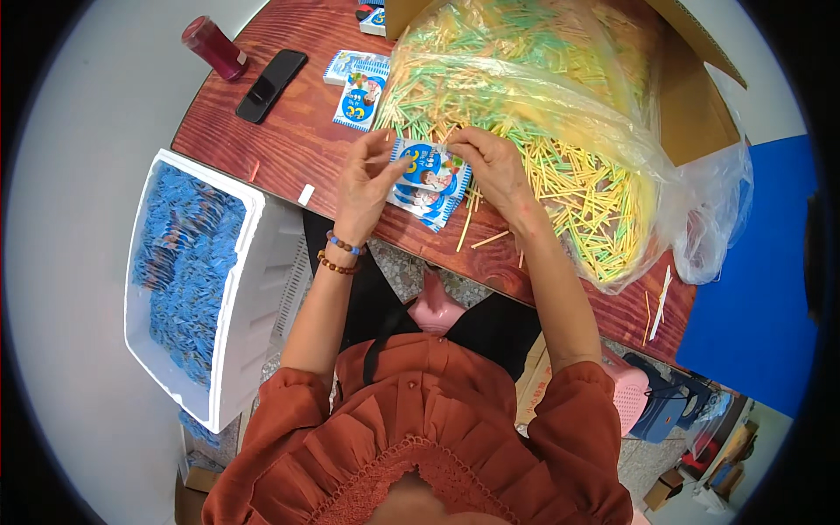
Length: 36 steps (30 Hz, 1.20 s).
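My left hand (367, 185) grips the left edge of a small blue-and-white packet (429, 166), its thumb across the front. At the packet's upper right corner, the thumb and fingertips of my right hand (497, 173) are pinched together; what lies between them is too small to make out. Beneath that packet, similar packets (424, 206) overlap on the table edge. Just beyond, more packets (359, 98) lie stacked. To the right, thin yellow and green sticks (582, 188) spill in a large heap from a clear plastic bag (560, 79).
A white foam box (229, 350) full of blue packets (188, 262) stands at the left. On the reddish wooden table (297, 131) are a black phone (271, 85) and a red-filled bottle (214, 48). A cardboard box (696, 105) and blue panel (752, 280) flank the right side.
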Each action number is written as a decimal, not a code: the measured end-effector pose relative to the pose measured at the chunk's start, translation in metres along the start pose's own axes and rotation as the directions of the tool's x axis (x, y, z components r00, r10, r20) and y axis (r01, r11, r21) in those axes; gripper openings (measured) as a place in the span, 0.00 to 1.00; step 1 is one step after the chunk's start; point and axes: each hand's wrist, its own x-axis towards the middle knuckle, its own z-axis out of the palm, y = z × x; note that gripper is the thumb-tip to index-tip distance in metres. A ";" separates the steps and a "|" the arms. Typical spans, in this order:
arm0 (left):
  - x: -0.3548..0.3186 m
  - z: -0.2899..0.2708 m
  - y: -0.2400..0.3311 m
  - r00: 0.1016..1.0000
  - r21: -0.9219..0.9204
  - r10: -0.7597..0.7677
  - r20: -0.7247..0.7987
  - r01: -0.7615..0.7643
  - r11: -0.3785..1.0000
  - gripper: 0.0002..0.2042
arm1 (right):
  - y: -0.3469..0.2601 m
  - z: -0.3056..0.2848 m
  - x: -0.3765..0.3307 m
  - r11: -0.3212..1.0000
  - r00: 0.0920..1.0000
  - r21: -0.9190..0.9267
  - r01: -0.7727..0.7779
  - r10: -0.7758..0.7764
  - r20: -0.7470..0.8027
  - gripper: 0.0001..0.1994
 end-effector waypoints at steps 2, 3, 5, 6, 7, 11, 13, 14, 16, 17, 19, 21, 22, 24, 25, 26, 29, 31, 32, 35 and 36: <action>0.004 0.005 -0.001 0.997 -0.063 -0.026 0.070 0.031 0.998 0.12 | 0.002 -0.003 0.002 0.953 0.980 0.247 -0.174 0.143 0.136 0.05; 0.005 0.007 -0.001 0.989 -0.125 -0.049 0.139 0.066 0.990 0.11 | 0.000 -0.003 0.001 0.952 0.981 0.250 -0.174 0.144 0.133 0.05; 0.002 0.010 -0.001 0.982 -0.106 -0.103 0.157 0.121 0.987 0.09 | -0.004 0.000 -0.002 0.784 0.935 0.509 -0.355 0.296 0.195 0.07; 0.000 0.011 -0.003 0.985 -0.124 -0.111 0.130 0.128 0.984 0.08 | -0.005 0.002 -0.005 0.783 0.935 0.512 -0.354 0.298 0.190 0.07; -0.003 0.011 -0.004 0.987 -0.142 -0.120 0.102 0.134 0.981 0.07 | -0.004 0.004 -0.010 0.737 0.932 0.572 -0.360 0.308 0.189 0.08; -0.012 0.016 0.016 0.975 -0.191 -0.167 0.144 0.193 0.962 0.05 | 0.010 0.002 -0.024 0.613 0.927 0.699 -0.368 0.304 0.221 0.08; -0.013 0.019 0.020 0.964 -0.214 -0.203 0.172 0.238 0.947 0.05 | 0.006 -0.002 -0.032 0.583 0.920 0.715 -0.386 0.296 0.256 0.06; -0.013 0.023 0.020 0.952 -0.244 -0.232 0.197 0.277 0.929 0.05 | 0.001 -0.005 -0.036 0.619 0.931 0.698 -0.360 0.284 0.229 0.06; -0.014 0.028 0.019 0.955 -0.268 -0.212 0.208 0.265 0.926 0.04 | 0.002 -0.005 -0.043 0.619 0.942 0.718 -0.318 0.291 0.166 0.04; -0.016 0.030 0.018 0.958 -0.292 -0.195 0.211 0.252 0.923 0.04 | -0.004 -0.007 -0.046 0.623 0.941 0.715 -0.317 0.299 0.157 0.04; -0.023 0.031 0.021 0.942 -0.336 -0.228 0.248 0.304 0.892 0.04 | -0.018 -0.013 -0.051 0.501 0.883 0.752 -0.428 0.408 0.231 0.04; -0.029 0.036 0.025 0.918 -0.347 -0.297 0.263 0.377 0.859 0.04 | -0.009 -0.008 -0.059 0.480 0.909 0.807 -0.345 0.386 0.158 0.06; -0.031 0.036 0.020 0.915 -0.336 -0.296 0.274 0.380 0.862 0.05 | -0.005 -0.009 -0.063 0.476 0.909 0.811 -0.340 0.386 0.155 0.08; -0.034 0.036 0.017 0.911 -0.336 -0.308 0.274 0.391 0.857 0.05 | -0.006 -0.011 -0.070 0.555 0.912 0.758 -0.342 0.392 0.123 0.10; -0.036 0.037 0.017 0.911 -0.335 -0.319 0.262 0.396 0.855 0.06 | -0.006 -0.013 -0.073 0.555 0.910 0.759 -0.342 0.398 0.120 0.10; -0.037 0.039 0.018 0.908 -0.334 -0.331 0.257 0.405 0.851 0.05 | -0.006 -0.015 -0.075 0.573 0.911 0.752 -0.327 0.403 0.089 0.09; -0.042 0.054 0.008 0.937 -0.413 -0.299 0.182 0.348 0.841 0.04 | -0.011 -0.021 -0.079 0.595 0.906 0.746 -0.300 0.422 0.028 0.07; -0.045 0.059 0.010 0.935 -0.468 -0.313 0.165 0.354 0.810 0.04 | -0.010 -0.024 -0.080 0.669 0.904 0.677 -0.308 0.427 -0.011 0.06; -0.046 0.062 0.011 0.933 -0.491 -0.324 0.155 0.358 0.794 0.04 | -0.016 -0.025 -0.079 0.690 0.904 0.662 -0.293 0.425 -0.044 0.06; -0.047 0.062 0.010 0.926 -0.520 -0.338 0.166 0.374 0.768 0.05 | -0.016 -0.024 -0.079 0.733 0.908 0.616 -0.288 0.413 -0.067 0.06; -0.048 0.062 0.005 0.921 -0.510 -0.358 0.151 0.383 0.770 0.06 | -0.015 -0.024 -0.079 0.734 0.909 0.615 -0.287 0.411 -0.067 0.06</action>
